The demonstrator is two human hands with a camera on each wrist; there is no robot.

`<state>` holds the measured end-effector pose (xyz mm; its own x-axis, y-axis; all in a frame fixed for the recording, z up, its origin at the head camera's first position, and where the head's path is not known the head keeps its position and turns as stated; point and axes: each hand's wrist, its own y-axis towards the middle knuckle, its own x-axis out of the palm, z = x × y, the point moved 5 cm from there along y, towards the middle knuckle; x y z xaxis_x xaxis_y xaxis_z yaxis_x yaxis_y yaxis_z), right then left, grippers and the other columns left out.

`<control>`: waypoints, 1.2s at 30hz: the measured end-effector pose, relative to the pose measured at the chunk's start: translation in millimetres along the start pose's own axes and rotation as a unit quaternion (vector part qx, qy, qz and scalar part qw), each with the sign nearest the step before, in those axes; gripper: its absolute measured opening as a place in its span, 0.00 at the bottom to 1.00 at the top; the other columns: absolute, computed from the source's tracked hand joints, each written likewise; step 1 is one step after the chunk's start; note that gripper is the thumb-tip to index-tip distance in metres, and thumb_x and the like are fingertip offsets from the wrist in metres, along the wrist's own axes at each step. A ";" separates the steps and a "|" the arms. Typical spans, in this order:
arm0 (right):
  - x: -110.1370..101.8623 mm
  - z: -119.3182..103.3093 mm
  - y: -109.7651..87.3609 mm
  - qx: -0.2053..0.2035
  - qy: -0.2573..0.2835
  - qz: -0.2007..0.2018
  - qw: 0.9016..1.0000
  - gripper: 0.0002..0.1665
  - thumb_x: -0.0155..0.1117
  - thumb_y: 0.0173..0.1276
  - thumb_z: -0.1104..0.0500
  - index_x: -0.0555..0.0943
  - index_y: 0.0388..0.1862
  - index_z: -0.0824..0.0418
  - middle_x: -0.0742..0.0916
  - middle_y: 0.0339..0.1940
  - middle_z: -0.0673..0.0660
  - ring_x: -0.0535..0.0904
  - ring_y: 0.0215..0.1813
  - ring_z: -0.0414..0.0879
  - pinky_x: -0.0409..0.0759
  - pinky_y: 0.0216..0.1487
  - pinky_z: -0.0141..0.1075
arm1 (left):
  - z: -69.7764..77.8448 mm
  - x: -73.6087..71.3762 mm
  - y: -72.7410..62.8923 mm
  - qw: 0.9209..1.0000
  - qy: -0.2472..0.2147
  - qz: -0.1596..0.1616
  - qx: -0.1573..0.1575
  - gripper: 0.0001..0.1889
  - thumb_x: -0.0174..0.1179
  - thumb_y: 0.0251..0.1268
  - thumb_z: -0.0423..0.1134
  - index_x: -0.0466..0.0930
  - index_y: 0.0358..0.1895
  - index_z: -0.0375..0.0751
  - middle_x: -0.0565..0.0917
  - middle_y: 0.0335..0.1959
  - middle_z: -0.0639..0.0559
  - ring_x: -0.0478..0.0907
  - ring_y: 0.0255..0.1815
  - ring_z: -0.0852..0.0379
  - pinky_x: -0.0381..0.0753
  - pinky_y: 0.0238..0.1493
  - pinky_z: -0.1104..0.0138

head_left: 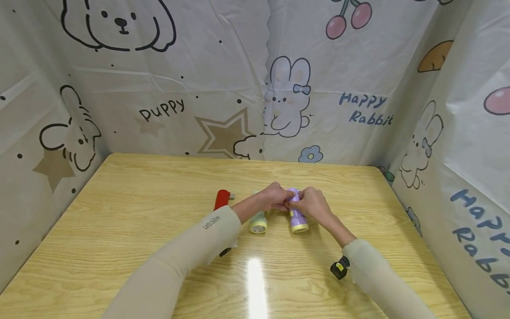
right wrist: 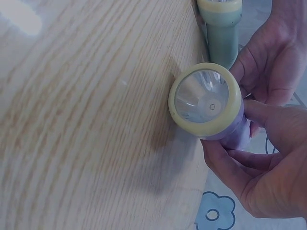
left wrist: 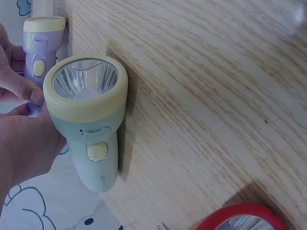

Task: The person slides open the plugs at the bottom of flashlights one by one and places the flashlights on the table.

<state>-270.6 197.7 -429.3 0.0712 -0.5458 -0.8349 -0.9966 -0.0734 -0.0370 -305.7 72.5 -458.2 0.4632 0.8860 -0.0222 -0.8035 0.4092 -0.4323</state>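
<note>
A purple flashlight (head_left: 298, 219) with a cream rim and cream switch lies in both hands, its lens toward the person. My right hand (head_left: 314, 204) grips its body from the right, thumb and fingers on opposite sides in the right wrist view. My left hand (head_left: 275, 195) pinches the tail end; its fingertips are partly hidden behind the body. A mint-green flashlight (left wrist: 96, 163) with a cream rim lies under the left wrist, lens facing the person. Farther left is a red flashlight (head_left: 221, 199) with metal prongs at its side, partly covered by the left sleeve.
All this is on a wood-grain table (head_left: 159, 186). Cloth walls (head_left: 223, 79) printed with cartoon animals enclose its back and sides. A black wrist camera (head_left: 339, 268) hangs at the right sleeve. A bright light reflection lies on the table's front middle.
</note>
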 end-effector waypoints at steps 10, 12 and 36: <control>0.7 2.8 0.2 0.003 0.004 -0.001 1.000 0.31 0.75 0.60 0.49 0.66 0.09 0.56 0.69 0.07 0.47 0.64 0.13 0.38 0.58 0.15 0.28 | 2.0 2.6 -5.2 0.999 0.012 0.028 0.011 0.14 0.58 0.72 0.33 0.78 0.43 0.18 0.79 0.30 0.42 0.80 0.23 0.56 0.87 0.37 0.66; 1.2 3.5 0.4 0.005 0.005 0.000 1.000 0.31 0.75 0.60 0.48 0.66 0.09 0.56 0.69 0.07 0.47 0.64 0.13 0.38 0.58 0.15 0.28 | 2.5 3.1 -6.5 0.999 0.015 0.037 0.013 0.14 0.59 0.71 0.33 0.77 0.45 0.17 0.79 0.29 0.42 0.81 0.23 0.55 0.87 0.38 0.65; 1.7 4.5 2.7 0.014 0.001 -0.001 1.000 0.32 0.75 0.60 0.49 0.65 0.08 0.56 0.67 0.07 0.46 0.61 0.12 0.38 0.56 0.14 0.27 | 4.8 4.8 -6.6 0.996 0.034 0.078 0.010 0.14 0.62 0.68 0.31 0.77 0.45 0.18 0.81 0.30 0.41 0.86 0.31 0.48 0.87 0.44 0.61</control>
<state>-273.3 200.3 -433.3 0.0737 -0.5471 -0.8338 -0.9972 -0.0510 -0.0546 -300.0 75.1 -451.2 0.3553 0.9229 -0.1485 -0.8749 0.2724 -0.4004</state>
